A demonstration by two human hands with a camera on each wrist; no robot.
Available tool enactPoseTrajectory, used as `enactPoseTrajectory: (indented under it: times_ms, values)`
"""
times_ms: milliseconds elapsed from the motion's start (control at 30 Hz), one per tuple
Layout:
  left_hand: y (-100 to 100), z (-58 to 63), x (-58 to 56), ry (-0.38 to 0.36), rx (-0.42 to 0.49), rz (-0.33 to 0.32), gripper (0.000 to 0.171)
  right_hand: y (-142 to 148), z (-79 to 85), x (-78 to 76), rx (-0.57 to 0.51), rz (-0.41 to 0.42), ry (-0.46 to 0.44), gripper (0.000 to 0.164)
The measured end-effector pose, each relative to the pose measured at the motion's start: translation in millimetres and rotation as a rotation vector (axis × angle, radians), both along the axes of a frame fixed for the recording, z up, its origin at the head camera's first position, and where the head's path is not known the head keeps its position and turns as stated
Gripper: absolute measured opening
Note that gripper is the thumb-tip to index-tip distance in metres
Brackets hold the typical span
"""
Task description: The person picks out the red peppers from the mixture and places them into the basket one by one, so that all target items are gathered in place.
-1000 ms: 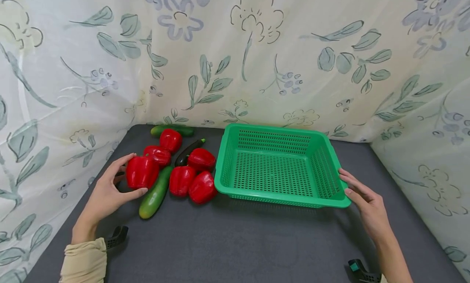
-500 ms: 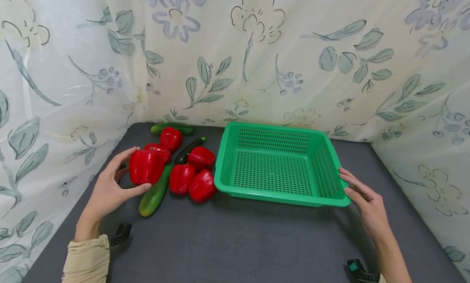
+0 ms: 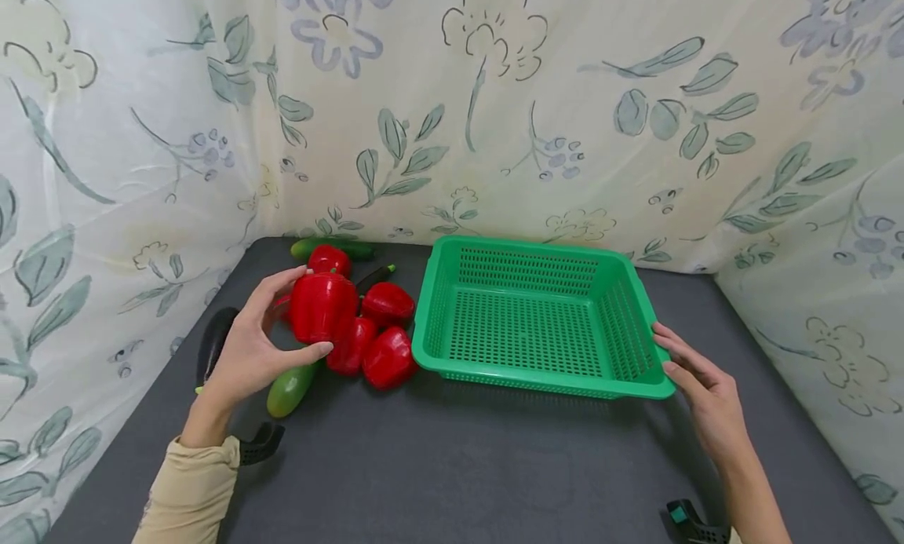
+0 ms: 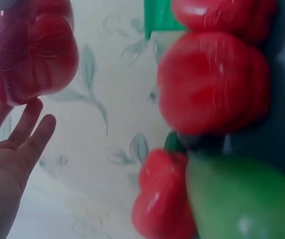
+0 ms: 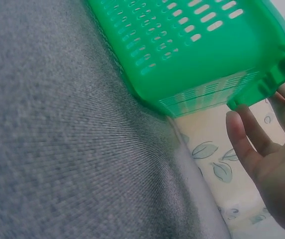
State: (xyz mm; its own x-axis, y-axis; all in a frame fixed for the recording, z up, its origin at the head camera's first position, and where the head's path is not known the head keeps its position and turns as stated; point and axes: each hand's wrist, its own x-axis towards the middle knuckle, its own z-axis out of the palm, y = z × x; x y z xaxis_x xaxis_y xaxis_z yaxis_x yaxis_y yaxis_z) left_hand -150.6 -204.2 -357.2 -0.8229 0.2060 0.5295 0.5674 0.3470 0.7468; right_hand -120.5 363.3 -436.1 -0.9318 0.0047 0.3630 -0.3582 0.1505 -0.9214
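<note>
My left hand (image 3: 257, 344) holds a red bell pepper (image 3: 323, 307) between thumb and fingers. In the left wrist view that bell pepper (image 4: 33, 55) hangs above the other vegetables, clear of them. Below and around it lie more red bell peppers (image 3: 390, 359), a cucumber (image 3: 288, 392) partly hidden behind the hand, and a dark eggplant (image 3: 377, 277). My right hand (image 3: 709, 407) holds the right rim of a green plastic basket (image 3: 523, 377), thumb and fingers at its edge. In the right wrist view its fingertips touch the underside of the rim (image 5: 261, 94).
Behind the peppers lies another cucumber (image 3: 360, 251). A second eggplant (image 3: 214, 344) lies to the left of my left hand. Floral cloth (image 3: 494, 136) walls in the dark grey table (image 3: 494, 465) at the back and sides. The basket holds nothing.
My left hand has carried the bell pepper to the right, over the other peppers. The eggplant at far left has come into view behind it. My right hand and the basket stay put.
</note>
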Motion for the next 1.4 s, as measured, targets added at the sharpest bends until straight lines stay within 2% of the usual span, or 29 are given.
enactPoseTrajectory:
  times_ms: [133, 267, 400, 567, 733, 967, 1200, 1400]
  values:
    - [13, 3.2, -4.4, 0.015, 0.009, -0.064, 0.090, 1, -1.7, 1.4, -0.005, -0.001, 0.004, 0.038]
    - [27, 11.5, -7.5, 0.019, 0.017, -0.120, 0.089, 1, -1.4, 1.9, -0.010, -0.011, -0.009, 0.038]
    - [40, 20.8, -11.0, 0.022, 0.011, -0.162, 0.087, 1, -1.1, 2.0, -0.018, 0.000, -0.012, 0.039]
    - [53, 25.7, -16.7, 0.038, -0.011, -0.210, 0.086, 1, -1.1, 1.5, -0.023, 0.006, -0.006, 0.038]
    - [60, 24.7, -19.9, 0.038, -0.027, -0.224, 0.086, 1, -2.0, 0.2, -0.021, 0.003, 0.000, 0.038]
    - [73, 22.7, -24.2, 0.077, -0.052, -0.224, 0.085, 1, -1.2, -1.2, -0.002, 0.016, -0.001, 0.038]
    - [86, 3.8, -49.1, 0.099, -0.096, -0.251, 0.091, 1, 0.3, -1.0, -0.008, 0.009, -0.005, 0.038]
    - [102, 5.4, -58.2, 0.156, -0.118, -0.294, 0.088, 0, -0.3, -0.3, -0.016, 0.017, 0.003, 0.038]
